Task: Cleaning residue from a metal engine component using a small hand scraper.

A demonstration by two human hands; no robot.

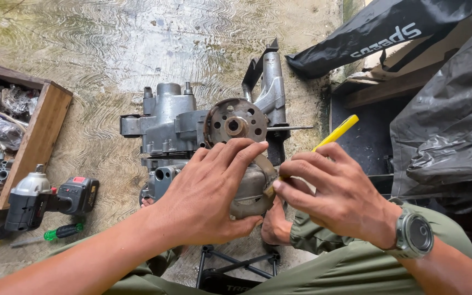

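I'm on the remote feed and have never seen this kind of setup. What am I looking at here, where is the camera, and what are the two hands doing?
There is one picture, taken by a camera on the person's head, looking down at their own bare hands and knees. No robot is involved.

In the middle sits a grey metal engine casing on a wet, patterned concrete floor; a round rusty disc with holes is mounted on it. The left hand is spread over the casing's rounded cover, steadying it. The right hand, with a wristwatch on it, pinches a yellow-handled tool whose tip meets the cover's edge.

On the left lie a cordless impact wrench, a green-handled screwdriver and a wooden box of parts. Black plastic sheeting lies at the right.
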